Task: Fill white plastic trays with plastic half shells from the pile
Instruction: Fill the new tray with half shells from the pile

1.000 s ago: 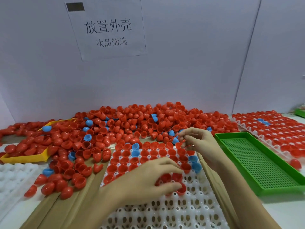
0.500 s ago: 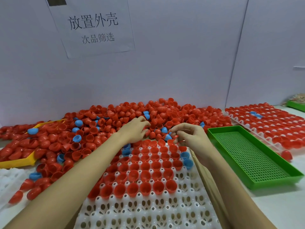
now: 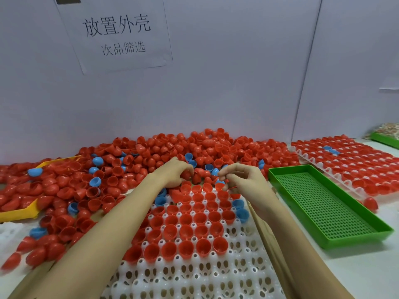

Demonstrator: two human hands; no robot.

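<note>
Now both hands (image 3: 177, 173) at pile (image 3: 205, 149)

Glossy smooth plastic on the red half shells (image 3: 192, 230), same sheen on the few blue ones (image 3: 242, 214). Milky, slightly shiny moulded plastic for the white tray (image 3: 194, 279). Perforated glossy green tray (image 3: 323, 203) at right. Matt paper sign (image 3: 116, 33) upper left.

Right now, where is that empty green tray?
In the head view, the green tray sits right of the white tray, beside the right hand, with a filled tray behind it.
</note>
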